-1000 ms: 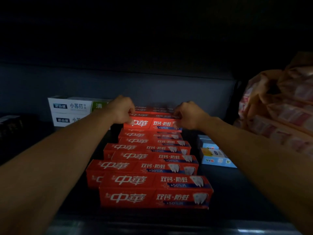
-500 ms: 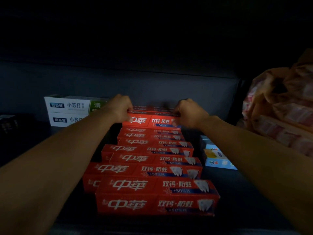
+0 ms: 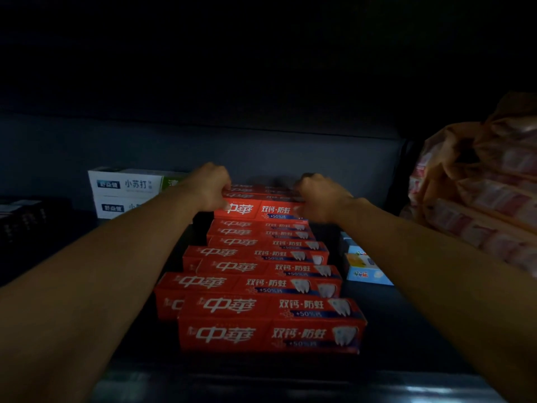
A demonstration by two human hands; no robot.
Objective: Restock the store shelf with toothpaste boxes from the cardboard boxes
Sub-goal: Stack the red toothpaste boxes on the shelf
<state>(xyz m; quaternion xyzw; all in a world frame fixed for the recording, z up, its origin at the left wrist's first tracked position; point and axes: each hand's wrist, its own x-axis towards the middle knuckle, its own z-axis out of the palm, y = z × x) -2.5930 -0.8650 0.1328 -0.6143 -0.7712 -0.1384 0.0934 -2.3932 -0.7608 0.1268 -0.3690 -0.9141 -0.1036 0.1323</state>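
Deep inside shelf (image 3: 406, 330), both hands grip red box (image 3: 261, 210).

Red toothpaste boxes (image 3: 270, 289) fill shelf (image 3: 406, 321) centre front to back. White boxes (image 3: 128, 193) block rear left, small blue boxes (image 3: 366, 266) and wrapped bundles (image 3: 479, 199) right. Bare dark lanes either side.

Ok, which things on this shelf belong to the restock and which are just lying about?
Job:
- left hand and right hand, gripping the ends of the rearmost red toothpaste box
- row of red toothpaste boxes
- dark shelf

Just lying about:
- white toothpaste boxes
- small blue boxes
- plastic-wrapped packs
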